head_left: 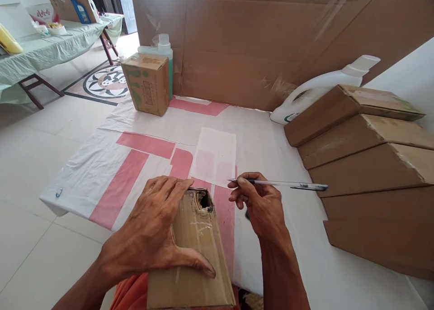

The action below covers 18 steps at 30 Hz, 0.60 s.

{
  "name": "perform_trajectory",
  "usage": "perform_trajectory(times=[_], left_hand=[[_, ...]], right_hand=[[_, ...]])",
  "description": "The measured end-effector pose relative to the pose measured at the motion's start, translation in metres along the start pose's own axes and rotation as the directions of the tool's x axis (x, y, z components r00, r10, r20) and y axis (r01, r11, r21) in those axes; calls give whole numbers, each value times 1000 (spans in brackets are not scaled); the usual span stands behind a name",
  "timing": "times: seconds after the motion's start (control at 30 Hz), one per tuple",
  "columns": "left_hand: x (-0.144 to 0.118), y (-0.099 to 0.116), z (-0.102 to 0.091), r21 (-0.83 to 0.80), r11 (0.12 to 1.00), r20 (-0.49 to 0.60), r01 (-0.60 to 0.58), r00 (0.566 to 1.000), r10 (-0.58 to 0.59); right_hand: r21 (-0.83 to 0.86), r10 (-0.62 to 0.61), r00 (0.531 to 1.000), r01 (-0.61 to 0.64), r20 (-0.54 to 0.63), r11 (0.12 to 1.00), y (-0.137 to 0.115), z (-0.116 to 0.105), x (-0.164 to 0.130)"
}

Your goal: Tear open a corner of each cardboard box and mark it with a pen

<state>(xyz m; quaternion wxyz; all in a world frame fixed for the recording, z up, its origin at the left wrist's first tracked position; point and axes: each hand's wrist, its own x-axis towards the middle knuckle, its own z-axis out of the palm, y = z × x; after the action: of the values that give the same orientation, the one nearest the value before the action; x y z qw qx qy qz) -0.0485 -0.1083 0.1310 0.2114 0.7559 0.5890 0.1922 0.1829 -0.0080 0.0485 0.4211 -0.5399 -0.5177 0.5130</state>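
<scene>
A long cardboard box (193, 287) is tilted toward me at the near edge of the table. Its far end has a torn, dark hole (205, 201) with ragged edges. My left hand (152, 228) is wrapped over the box's left side, the thumb pressed across its top face. To the right of the box, my right hand (259, 201) pinches a clear pen (285, 183) with a dark cap on its rear end. The pen lies nearly level, its tip pointing left. Just beyond the hands, a white sheet of paper (217, 151) rests on the cloth.
Several cardboard boxes (359, 165) line the right side, beside a white jug (318, 88). At the back left stand a small printed box (149, 83) and a green-liquid bottle (170, 70). A tall cardboard panel (237, 47) closes off the back. Another table (50, 52) stands far left.
</scene>
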Motion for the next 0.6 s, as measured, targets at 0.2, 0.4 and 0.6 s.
perform_trajectory(times=[0.2,0.4,0.6], left_hand=[[3,1,1,-84,996,-14,-2,1000,1],[4,0,2,-108,994,-48,-35,998,30],[5,-1,2,-130,991,-50,-35,998,29]], right_hand=[[276,-251,965,221,77,935,-39,27,-53],[187,-280,958,264,66,946,-48,34,-65],[-70,-393,918,397,58,915,-54,39,-62]])
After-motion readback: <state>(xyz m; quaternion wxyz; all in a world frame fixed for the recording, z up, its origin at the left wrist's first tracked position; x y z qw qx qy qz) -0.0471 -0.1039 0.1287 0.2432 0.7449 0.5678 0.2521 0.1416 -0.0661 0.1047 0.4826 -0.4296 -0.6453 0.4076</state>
